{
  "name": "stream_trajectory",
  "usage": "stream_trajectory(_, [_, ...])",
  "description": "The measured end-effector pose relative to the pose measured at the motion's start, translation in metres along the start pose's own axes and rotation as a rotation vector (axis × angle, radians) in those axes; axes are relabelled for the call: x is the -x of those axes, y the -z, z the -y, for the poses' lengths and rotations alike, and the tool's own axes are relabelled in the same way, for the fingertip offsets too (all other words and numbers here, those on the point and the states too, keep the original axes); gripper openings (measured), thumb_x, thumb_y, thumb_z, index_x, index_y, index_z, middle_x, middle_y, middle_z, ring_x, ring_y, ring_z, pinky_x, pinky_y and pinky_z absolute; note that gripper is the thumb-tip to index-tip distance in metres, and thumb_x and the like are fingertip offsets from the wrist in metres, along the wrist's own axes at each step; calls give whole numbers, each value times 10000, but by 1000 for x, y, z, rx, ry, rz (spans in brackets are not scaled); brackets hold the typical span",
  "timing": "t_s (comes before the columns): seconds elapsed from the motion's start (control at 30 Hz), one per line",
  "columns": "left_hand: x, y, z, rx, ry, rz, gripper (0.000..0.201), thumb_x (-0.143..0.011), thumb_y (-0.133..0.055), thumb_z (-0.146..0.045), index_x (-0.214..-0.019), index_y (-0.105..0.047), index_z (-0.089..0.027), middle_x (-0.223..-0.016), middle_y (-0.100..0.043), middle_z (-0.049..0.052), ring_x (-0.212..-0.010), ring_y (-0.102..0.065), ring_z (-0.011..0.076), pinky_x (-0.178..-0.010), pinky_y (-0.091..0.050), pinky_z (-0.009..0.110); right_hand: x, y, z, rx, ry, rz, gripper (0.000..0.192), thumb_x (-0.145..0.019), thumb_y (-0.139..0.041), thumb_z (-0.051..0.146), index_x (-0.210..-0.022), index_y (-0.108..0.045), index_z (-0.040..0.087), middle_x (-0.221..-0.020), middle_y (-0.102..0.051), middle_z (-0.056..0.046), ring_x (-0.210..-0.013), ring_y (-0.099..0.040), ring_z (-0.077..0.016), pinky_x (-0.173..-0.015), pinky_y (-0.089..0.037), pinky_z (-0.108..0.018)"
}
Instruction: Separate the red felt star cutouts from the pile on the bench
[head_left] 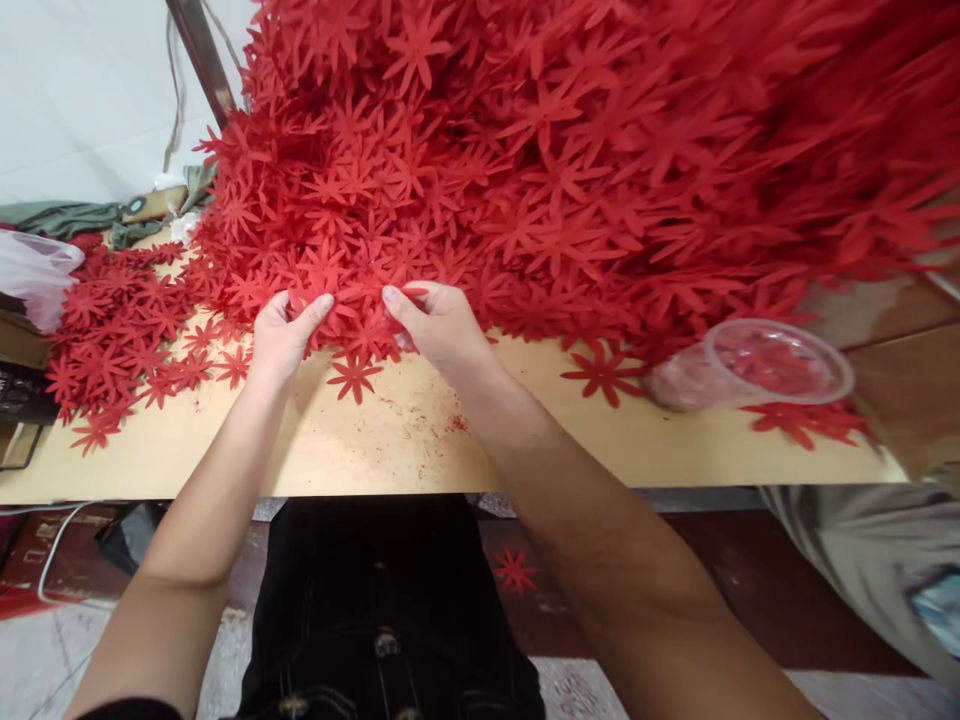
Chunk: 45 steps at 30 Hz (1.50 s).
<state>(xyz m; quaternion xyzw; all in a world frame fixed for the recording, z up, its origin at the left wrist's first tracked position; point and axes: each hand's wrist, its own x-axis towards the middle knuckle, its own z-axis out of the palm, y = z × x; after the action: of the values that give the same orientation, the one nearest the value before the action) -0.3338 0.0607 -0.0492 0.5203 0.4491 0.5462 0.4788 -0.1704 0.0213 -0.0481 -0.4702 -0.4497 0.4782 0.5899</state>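
Observation:
Both hands are over the front edge of a large heap of red flower cut-outs, shaped like stars with long narrow petals. My left hand is closed, thumb against the fingers, pinching red petals. My right hand also pinches a red petal piece between thumb and forefinger. Whether the two hands share one piece is hard to tell against the red heap behind them. Just below, between the hands, a single flower cut-out lies flat on the wooden tabletop.
A clear plastic tub with red bits tilts at the right beside a brown cardboard box. A smaller pile of cut-outs and a plastic bag are at left. One fallen flower lies below the table edge.

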Motion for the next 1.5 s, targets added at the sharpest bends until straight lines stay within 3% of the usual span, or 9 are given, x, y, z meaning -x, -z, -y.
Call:
stream_trajectory(0.13, [4,-3,1,21,26,83,460,-476,-872,-451,-602,-533,-167,-552,-562,-68,-501,-483,43,-516,-393,196,-4,-7,-1,-148,3,95,240,-703,-740,372,-681,-587,189,-678,-578,37,-638,-553,-68,-661,-500,-221])
stream_trajectory(0.27, [7,-7,1,46,62,113,420,-566,-831,-469,-616,-540,-171,-533,-538,-66,-491,-469,48,-508,-392,195,-6,-14,-2,-193,-73,234,216,-718,-731,338,-695,-581,184,-630,-570,42,-598,-552,-78,-662,-524,-255])
stream_trajectory(0.47, [-8,14,6,-112,68,17,371,-737,-685,-526,-666,-534,-195,-528,-484,-54,-456,-416,68,-489,-394,219,-14,-11,-7,-75,-42,-22,191,-761,-617,97,-598,-542,161,-521,-485,60,-503,-434,-48,-512,-373,-199])
stream_trajectory(0.57, [-16,29,6,-422,-171,-103,304,-742,-698,-465,-857,-613,-196,-880,-638,35,-851,-614,153,-828,-503,313,-18,-6,-8,-44,-13,-105,201,-746,-619,73,-588,-530,159,-519,-472,66,-503,-413,-44,-517,-339,-203])
stream_trajectory(0.7, [-8,23,-2,-687,-423,-121,430,-720,-722,-452,-1059,-626,-206,-1271,-557,94,-1289,-454,257,-1095,-351,429,-18,-7,-8,0,63,-112,206,-756,-641,144,-584,-529,162,-538,-471,62,-521,-400,-50,-547,-344,-221])
stream_trajectory(0.87, [10,-14,-5,-310,-162,282,329,-755,-687,-436,-929,-637,-160,-886,-677,47,-836,-636,158,-797,-506,309,-11,-16,-6,-30,119,-29,243,-798,-597,187,-573,-505,173,-552,-466,56,-562,-442,-62,-589,-396,-228])
stream_trajectory(1.03, [8,-24,-1,-185,-8,209,252,-647,-791,-259,-717,-563,-178,-599,-552,-55,-541,-492,71,-558,-414,211,-10,-14,-3,-90,64,-37,228,-832,-548,169,-611,-492,181,-558,-466,62,-532,-439,-48,-561,-420,-204])
stream_trajectory(1.27, [5,-16,-4,-69,22,199,346,-653,-775,-451,-689,-585,-164,-614,-612,-31,-587,-546,81,-609,-454,217,-18,-4,0,-90,-49,-154,150,-799,-510,56,-780,-491,204,-621,-559,65,-476,-509,-45,-475,-417,-174])
stream_trajectory(1.5, [7,-17,-9,-76,34,142,411,-607,-790,-498,-600,-543,-169,-532,-563,-54,-536,-510,69,-558,-421,205,-23,-3,7,-17,-39,-192,150,-829,-555,118,-717,-486,189,-597,-559,51,-420,-456,-36,-443,-399,-187])
